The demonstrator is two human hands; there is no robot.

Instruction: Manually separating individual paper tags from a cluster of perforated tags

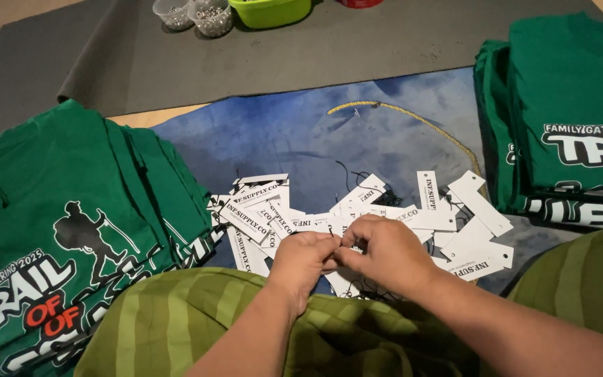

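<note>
My left hand and my right hand meet fingertip to fingertip over a scattered pile of white paper tags with black print and thin black strings. Both hands pinch something small between thumb and fingers, seemingly a tag or its string; the fingers hide it. The tags lie on a blue mat in front of my knees, which are covered in green striped cloth.
A stack of folded green printed shirts lies at the left, another stack at the right. A thin gold cord curves across the mat. At the far edge stand two clear cups of small metal pieces and a lime green tub.
</note>
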